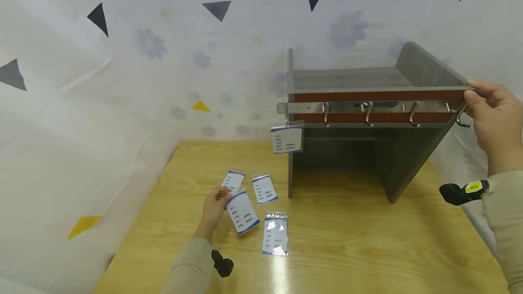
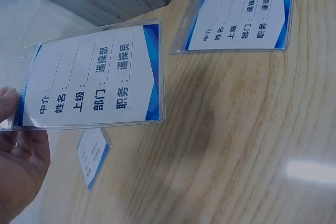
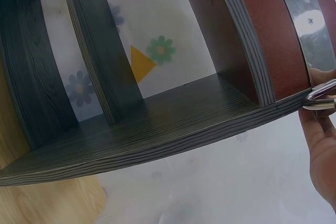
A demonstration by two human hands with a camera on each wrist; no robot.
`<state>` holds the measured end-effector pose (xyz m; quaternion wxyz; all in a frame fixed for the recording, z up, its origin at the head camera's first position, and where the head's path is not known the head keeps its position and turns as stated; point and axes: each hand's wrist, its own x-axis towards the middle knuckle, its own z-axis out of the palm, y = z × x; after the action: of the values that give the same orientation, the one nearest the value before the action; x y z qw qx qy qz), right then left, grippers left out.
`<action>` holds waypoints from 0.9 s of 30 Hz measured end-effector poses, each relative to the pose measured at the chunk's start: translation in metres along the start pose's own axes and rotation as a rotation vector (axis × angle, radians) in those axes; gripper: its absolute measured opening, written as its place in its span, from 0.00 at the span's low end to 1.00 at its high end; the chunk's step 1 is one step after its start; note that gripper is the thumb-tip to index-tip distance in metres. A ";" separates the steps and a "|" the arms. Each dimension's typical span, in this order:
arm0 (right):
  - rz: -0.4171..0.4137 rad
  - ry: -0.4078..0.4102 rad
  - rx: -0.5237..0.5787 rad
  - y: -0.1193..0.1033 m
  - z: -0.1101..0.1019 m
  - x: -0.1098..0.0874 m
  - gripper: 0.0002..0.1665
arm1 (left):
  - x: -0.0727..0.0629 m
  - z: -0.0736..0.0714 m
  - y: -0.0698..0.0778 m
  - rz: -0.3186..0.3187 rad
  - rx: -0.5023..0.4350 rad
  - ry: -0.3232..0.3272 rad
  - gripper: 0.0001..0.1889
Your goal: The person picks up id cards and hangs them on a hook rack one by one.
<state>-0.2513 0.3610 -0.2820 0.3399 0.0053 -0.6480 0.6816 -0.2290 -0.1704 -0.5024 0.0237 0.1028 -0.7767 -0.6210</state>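
Between thumb and fingers, my left hand (image 1: 214, 208) pinches the top end of a clear-sleeved badge card (image 2: 94, 77), raised over the wooden table (image 1: 347, 248). Around it lie three similar cards: a partly covered card (image 1: 234, 179) behind, another card (image 1: 264, 189) to the right, and a glare-marked card (image 1: 275, 234) nearer me. One more card (image 1: 287, 139) hangs at the left end of a metal hook rail (image 1: 347, 107). My right hand (image 1: 496, 115) grips the front right corner of the grey wooden shelf (image 1: 433, 65), beside the rightmost hook (image 3: 320, 98).
The shelf stands on the table's right half, its side panel (image 1: 402, 167) slanting toward the front. Several bare hooks (image 1: 369, 115) stick out along the rail. A patterned white sheet (image 1: 245, 49) hangs behind and to the left of the table.
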 end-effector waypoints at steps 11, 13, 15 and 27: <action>-0.003 0.011 0.044 -0.001 0.003 -0.001 0.17 | -0.001 0.014 0.030 0.072 -0.043 -0.071 0.08; -0.007 0.011 0.057 -0.001 0.004 -0.001 0.16 | -0.001 0.017 0.037 0.081 -0.054 -0.083 0.08; -0.010 0.008 0.073 -0.002 0.004 -0.001 0.16 | -0.002 0.020 0.043 0.103 -0.068 -0.095 0.07; -0.026 0.000 0.107 -0.003 0.003 -0.003 0.16 | -0.016 0.035 0.085 0.204 -0.110 -0.152 0.09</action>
<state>-0.2490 0.3571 -0.2803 0.3480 0.0319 -0.6105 0.7107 -0.2300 -0.1155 -0.4262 0.0335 -0.0255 -0.7475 -0.6629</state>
